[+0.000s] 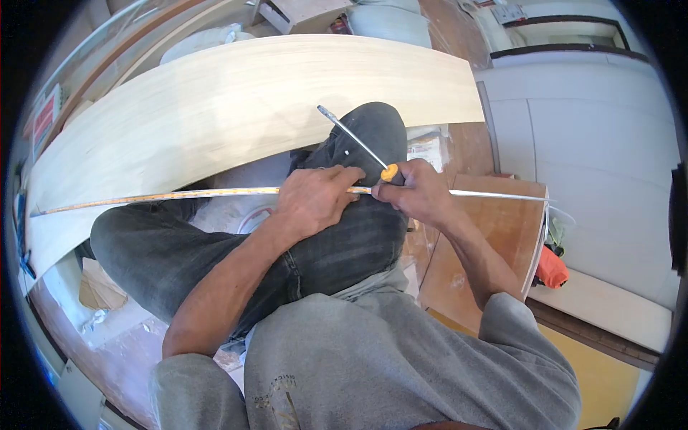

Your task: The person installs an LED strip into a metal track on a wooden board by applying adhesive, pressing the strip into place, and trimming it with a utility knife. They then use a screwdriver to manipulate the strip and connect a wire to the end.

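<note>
Across my lap runs a long thin LED strip point(215, 193), yellow-orange on the left and white on the right, seemingly set in a narrow channel. My left hand point(315, 197) is closed over its middle, fingertips pressing on it above my thigh. Just to the right, my right hand point(418, 192) is closed around a screwdriver point(358, 140) with a yellow-orange handle, its metal shaft slanting up and left. The thumb and fingers of that hand also touch the strip. The exact contact under the fingers is hidden.
A long pale wooden board point(236, 93) curves across in front, under the strip's left end. A brown wooden panel point(484, 247) lies at right, beneath the strip's right part. Beyond it are an orange bag point(551, 269) and white cabinet panels point(595, 136).
</note>
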A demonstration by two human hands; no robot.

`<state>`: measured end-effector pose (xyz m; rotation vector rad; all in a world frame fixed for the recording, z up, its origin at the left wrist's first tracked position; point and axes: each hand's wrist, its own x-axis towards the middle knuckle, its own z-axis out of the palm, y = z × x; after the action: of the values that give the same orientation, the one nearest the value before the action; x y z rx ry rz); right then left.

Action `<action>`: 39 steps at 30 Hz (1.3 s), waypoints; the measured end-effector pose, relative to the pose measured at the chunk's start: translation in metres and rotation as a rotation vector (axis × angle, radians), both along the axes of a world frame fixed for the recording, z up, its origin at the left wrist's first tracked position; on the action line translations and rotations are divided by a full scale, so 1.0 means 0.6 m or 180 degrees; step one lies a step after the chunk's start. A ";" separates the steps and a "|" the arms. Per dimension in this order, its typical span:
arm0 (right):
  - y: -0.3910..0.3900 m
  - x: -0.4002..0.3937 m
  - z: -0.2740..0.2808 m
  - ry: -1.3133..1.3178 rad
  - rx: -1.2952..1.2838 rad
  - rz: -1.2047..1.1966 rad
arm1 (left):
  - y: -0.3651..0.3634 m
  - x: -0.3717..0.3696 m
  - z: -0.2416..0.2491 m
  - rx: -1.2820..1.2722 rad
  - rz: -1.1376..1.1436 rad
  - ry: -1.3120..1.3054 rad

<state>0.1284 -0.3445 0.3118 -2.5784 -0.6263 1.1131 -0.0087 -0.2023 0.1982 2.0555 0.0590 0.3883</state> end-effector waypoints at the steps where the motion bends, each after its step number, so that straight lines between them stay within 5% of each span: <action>1: -0.001 0.000 -0.002 -0.0115 -0.0041 0.0069 | 0.000 0.000 -0.001 0.0001 -0.0013 -0.0003; 7: 0.002 -0.004 0.006 -0.0634 -0.0217 0.0545 | 0.005 0.002 -0.001 0.0043 -0.0243 0.0157; 15: -0.004 0.001 0.017 -0.0492 -0.0391 0.0496 | 0.027 0.050 0.037 -0.0688 -0.0578 0.1800; 39: -0.005 0.021 0.003 -0.0809 -0.0943 0.1325 | 0.018 0.079 0.020 -0.1046 -0.0928 0.1858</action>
<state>0.1411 -0.3475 0.3133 -2.9593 -1.1830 1.0656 0.0385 -0.1918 0.2103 1.7542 0.1618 -0.3861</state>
